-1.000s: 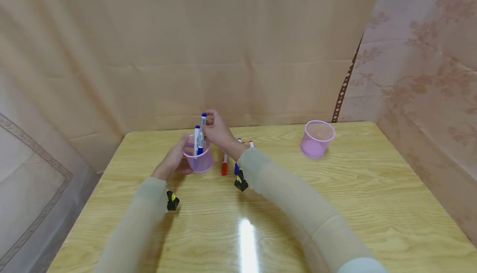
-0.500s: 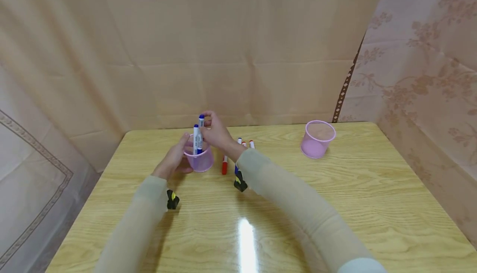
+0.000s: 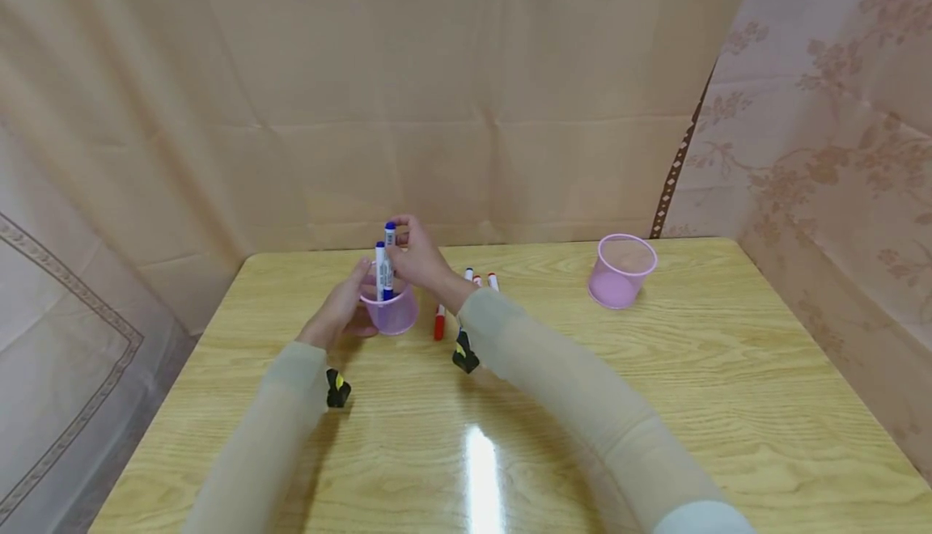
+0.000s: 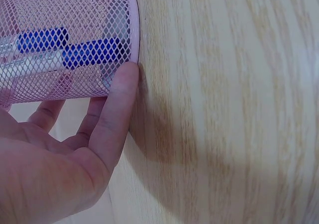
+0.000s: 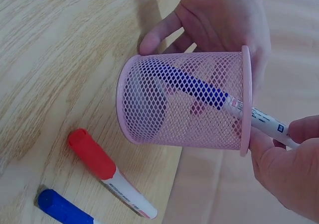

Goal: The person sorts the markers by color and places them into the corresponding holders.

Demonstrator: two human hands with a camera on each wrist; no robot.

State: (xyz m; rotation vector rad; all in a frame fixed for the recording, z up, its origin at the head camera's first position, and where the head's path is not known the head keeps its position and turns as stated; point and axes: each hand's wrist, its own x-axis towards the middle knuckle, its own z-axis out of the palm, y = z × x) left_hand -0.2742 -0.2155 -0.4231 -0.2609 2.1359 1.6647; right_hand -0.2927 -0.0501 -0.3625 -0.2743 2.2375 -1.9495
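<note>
A pink mesh pen cup (image 3: 396, 322) stands near the table's back edge, left of middle. My left hand (image 3: 336, 307) holds it from the left, fingers along its wall and one fingertip low by the base in the left wrist view. My right hand (image 3: 422, 263) pinches a white marker (image 3: 389, 239) with blue ends near its top. That marker's lower blue end is inside the cup, seen through the mesh. Beside it a second blue-and-white marker (image 3: 379, 265) leans in the cup, its top end sticking out above the rim.
A red marker (image 5: 94, 157) and a blue marker (image 5: 62, 206) lie on the wooden table (image 3: 408, 445) right of the cup. More markers (image 3: 493, 281) are partly hidden behind my right forearm. A second pink cup (image 3: 619, 283) stands at the back right, before a beige curtain (image 3: 451, 97).
My right hand and the marker it pinches have shifted slightly left over the cup. The other marker in the cup leans a little further left. My left hand stays on the cup.
</note>
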